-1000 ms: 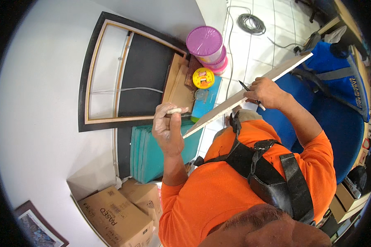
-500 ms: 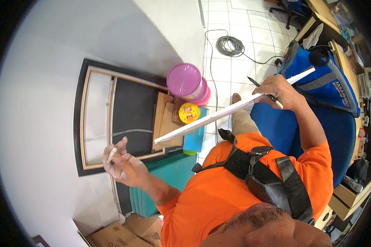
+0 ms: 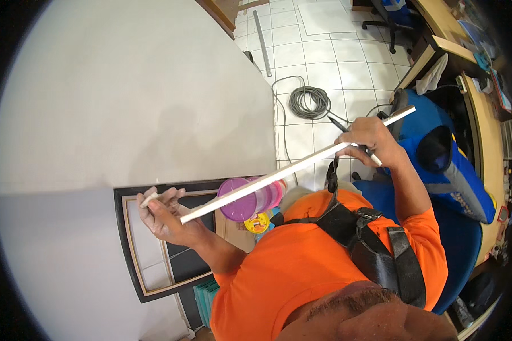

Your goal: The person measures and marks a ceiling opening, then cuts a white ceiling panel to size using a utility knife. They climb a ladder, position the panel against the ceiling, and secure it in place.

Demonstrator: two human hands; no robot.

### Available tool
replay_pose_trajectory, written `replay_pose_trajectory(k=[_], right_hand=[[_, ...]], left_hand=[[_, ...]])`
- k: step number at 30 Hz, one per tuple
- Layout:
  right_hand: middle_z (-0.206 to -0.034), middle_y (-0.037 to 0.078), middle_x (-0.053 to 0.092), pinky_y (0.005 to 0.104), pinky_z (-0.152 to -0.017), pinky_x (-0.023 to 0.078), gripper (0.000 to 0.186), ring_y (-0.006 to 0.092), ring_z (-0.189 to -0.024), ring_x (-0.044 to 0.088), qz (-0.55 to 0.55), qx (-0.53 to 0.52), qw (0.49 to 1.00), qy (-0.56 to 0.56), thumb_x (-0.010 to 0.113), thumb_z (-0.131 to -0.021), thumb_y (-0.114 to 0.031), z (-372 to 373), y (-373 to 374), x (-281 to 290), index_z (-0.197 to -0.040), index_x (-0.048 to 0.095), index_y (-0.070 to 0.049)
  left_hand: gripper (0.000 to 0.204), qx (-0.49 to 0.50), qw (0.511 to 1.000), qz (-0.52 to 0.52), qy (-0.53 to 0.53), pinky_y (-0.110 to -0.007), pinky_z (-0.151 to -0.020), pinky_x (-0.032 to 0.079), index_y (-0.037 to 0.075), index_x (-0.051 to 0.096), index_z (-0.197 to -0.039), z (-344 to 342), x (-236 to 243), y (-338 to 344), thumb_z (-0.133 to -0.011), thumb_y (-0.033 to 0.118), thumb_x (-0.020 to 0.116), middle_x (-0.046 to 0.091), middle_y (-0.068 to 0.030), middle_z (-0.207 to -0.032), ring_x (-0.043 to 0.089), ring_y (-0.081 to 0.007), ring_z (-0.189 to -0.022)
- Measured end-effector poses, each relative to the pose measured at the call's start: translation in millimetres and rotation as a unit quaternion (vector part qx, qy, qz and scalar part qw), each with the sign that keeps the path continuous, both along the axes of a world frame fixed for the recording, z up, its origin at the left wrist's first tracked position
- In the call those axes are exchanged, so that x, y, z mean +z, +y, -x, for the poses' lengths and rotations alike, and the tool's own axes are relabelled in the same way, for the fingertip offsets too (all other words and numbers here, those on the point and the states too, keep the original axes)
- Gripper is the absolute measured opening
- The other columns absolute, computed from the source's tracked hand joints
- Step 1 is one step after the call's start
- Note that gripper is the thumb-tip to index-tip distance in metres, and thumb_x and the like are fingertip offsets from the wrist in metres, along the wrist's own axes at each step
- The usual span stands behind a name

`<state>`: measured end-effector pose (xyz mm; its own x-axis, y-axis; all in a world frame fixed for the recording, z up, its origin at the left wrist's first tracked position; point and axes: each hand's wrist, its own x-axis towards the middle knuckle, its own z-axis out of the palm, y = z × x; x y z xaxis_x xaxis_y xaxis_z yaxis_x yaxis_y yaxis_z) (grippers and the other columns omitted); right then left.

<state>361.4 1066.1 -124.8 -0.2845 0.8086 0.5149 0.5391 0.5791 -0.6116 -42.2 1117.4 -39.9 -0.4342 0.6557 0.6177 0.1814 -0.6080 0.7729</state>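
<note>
Fingers wrapped round it, my right hand (image 3: 375, 141) grips a long, thin white strip (image 3: 267, 180) near its far right end. A dark pen with a pale end (image 3: 337, 124) crosses the strip in the same hand. The strip slants down toward the left, held in the air. My left hand (image 3: 168, 219), dusted white, pinches a short white stick (image 3: 149, 199) that looks like chalk. The strip's lower end overlaps the left palm in the head view; whether they touch I cannot tell.
A pale wall (image 3: 136, 125) fills the left. Below the strip are a dark frame (image 3: 123, 227), a purple-lidded tub (image 3: 238, 211) and a yellow-lidded tub (image 3: 256, 223). A coiled cable (image 3: 309, 103) lies on the tiled floor. A blue bag (image 3: 458, 176) and desks stand at right.
The view has turned toward the wall and floor. My left hand has come up to the strip's lower end, still pinching the white stick. My right hand keeps its hold on strip and pen.
</note>
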Motion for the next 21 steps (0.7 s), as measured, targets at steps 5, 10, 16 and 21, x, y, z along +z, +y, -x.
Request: replay_pose_trajectory(k=[5, 10, 16, 21], right_hand=[[-0.068, 0.010, 0.066, 0.0402, -0.058, 0.045, 0.016, 0.0300, -0.063, 0.063, 0.008, -0.021, 1.000, 0.009, 0.083, -0.080, -0.019, -51.0, 93.4, 5.1, -0.090, 0.076, -0.008], [-0.073, 0.012, 0.070, 0.0402, -0.061, 0.048, 0.019, 0.0321, -0.065, 0.064, 0.043, -0.033, 0.998, 0.016, 0.083, -0.079, -0.021, -109.2, 185.6, 0.6, -0.089, 0.076, -0.006], [-0.077, 0.013, 0.073, 0.0391, -0.062, 0.050, 0.016, 0.0315, -0.069, 0.068, 0.119, -0.072, 0.989, -0.049, 0.083, -0.081, -0.016, -197.2, 271.1, -7.2, -0.090, 0.077, -0.005], [-0.080, 0.014, 0.074, 0.0398, -0.063, 0.051, 0.018, 0.0323, -0.070, 0.069, 0.143, -0.105, 0.980, -0.089, 0.084, -0.080, -0.015, -277.8, 332.7, -14.9, -0.092, 0.077, -0.004]], left_hand=[[0.041, 0.013, 0.999, 0.038, -0.008, -0.026, -0.050, 0.059, -0.009, 0.047, -0.133, -71.1, -1.3, 87.2, -0.106, 0.020, 0.057, 0.066, -0.0160, -0.108, 0.070, -0.0176, -0.070], [0.037, -0.091, 0.988, 0.068, -0.102, -0.026, -0.041, 0.051, -0.009, 0.048, -0.130, -122.2, -19.4, 183.9, -0.106, 0.017, 0.056, 0.065, -0.0161, -0.106, 0.063, -0.0140, -0.055], [0.039, -0.129, 0.976, 0.136, -0.108, -0.025, -0.042, 0.044, -0.011, 0.048, -0.129, -213.3, -54.6, 297.6, -0.104, 0.017, 0.056, 0.067, -0.0133, -0.081, 0.057, -0.0155, -0.044], [0.039, -0.128, 0.977, 0.168, -0.041, -0.023, -0.045, 0.042, -0.011, 0.051, -0.131, -302.0, -66.9, 384.4, -0.103, 0.016, 0.057, 0.069, -0.0144, -0.095, 0.057, -0.0130, -0.046]])
